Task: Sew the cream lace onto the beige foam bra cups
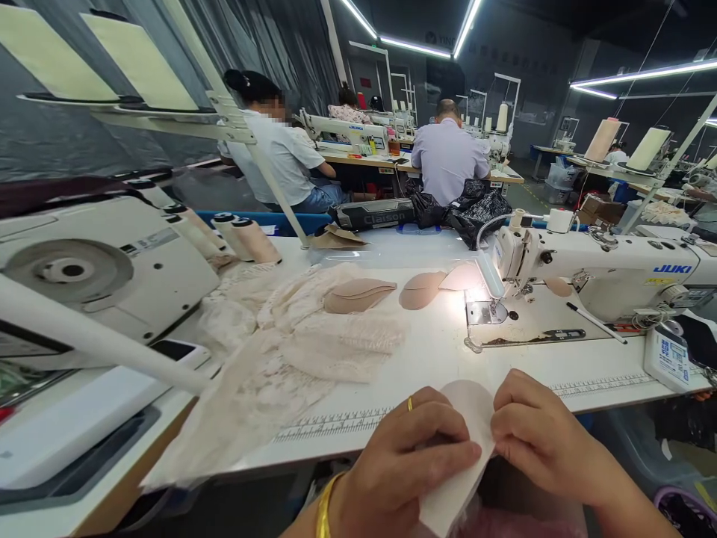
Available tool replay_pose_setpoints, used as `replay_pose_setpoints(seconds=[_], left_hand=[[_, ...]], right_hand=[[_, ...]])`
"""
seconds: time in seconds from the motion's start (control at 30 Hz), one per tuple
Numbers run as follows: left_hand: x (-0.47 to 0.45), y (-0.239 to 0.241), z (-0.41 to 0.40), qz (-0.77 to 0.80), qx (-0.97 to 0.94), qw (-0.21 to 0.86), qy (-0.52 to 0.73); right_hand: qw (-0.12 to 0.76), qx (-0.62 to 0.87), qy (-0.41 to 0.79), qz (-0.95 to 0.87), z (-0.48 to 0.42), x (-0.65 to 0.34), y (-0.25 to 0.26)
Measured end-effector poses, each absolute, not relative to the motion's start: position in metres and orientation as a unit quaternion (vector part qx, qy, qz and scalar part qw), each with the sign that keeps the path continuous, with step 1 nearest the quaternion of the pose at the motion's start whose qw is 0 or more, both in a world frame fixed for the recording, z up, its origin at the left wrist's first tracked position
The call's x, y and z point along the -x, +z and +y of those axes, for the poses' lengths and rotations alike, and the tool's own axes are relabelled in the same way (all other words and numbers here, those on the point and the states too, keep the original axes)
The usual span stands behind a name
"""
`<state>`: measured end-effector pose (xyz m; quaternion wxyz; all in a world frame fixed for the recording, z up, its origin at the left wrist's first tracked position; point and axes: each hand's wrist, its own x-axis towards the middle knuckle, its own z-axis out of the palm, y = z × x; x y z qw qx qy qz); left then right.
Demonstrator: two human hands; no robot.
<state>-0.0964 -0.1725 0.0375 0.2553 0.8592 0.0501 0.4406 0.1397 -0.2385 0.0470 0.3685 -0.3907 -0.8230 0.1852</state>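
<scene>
My left hand (417, 456), with a gold ring and bangle, is closed on a pale beige bra cup pad (467, 403) at the table's front edge. My right hand (541, 430) pinches the right edge of the same pad. The pad's lower part hangs over my lap. Beyond my hands lie more beige pads: a stacked pair (358, 296), a rounded one (421, 290) and a lighter one (460, 277) under the lamp. Cream lace fabric (314, 336) is spread over the table to the left.
A white JUKI sewing machine (605, 261) stands at the right, its needle area lit. A black-handled tool (565, 335) and a white stick (597, 323) lie by its base. Another machine (95, 269) and thread cones (255, 240) are at the left. Co-workers (448, 153) sit beyond.
</scene>
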Motion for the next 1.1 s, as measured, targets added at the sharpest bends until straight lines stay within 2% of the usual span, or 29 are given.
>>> replay_pose_setpoints(seconds=[0.17,0.27,0.33,0.5,0.67,0.77,0.87,0.93,1.0,1.1], left_hand=[[0.098,0.039,-0.173,0.051,-0.858,0.267,0.435],[0.097,0.04,-0.172,0.045,-0.862,0.261,0.431],[0.097,0.04,-0.173,0.038,-0.865,0.25,0.433],[0.101,0.04,-0.178,0.041,-0.876,0.205,0.434],[0.106,0.042,-0.18,0.046,-0.878,0.205,0.43],[0.101,0.04,-0.179,0.071,-0.833,0.3,0.46],[0.089,0.034,-0.178,0.186,-0.712,0.496,0.462],[0.079,0.028,-0.179,0.246,-0.593,0.661,0.388],[0.072,0.023,-0.181,0.254,-0.479,0.78,0.314],[0.067,0.019,-0.185,0.266,-0.377,0.831,0.312]], right_hand=[[0.427,0.378,0.303,-0.763,-0.236,-0.145,0.046],[0.455,0.388,0.334,-0.729,-0.234,-0.14,0.037],[0.468,0.433,0.306,-0.707,-0.229,-0.139,0.026],[0.469,0.565,0.066,-0.676,-0.211,-0.162,-0.004],[0.426,0.517,0.156,-0.726,-0.229,-0.174,0.006],[0.385,0.425,0.111,-0.812,-0.25,-0.157,0.013],[0.402,0.404,0.092,-0.816,-0.261,-0.135,0.012],[0.432,0.457,0.162,-0.76,-0.258,-0.127,0.009],[0.44,0.522,0.276,-0.676,-0.247,-0.129,0.005],[0.454,0.583,0.367,-0.564,-0.226,-0.143,-0.003]])
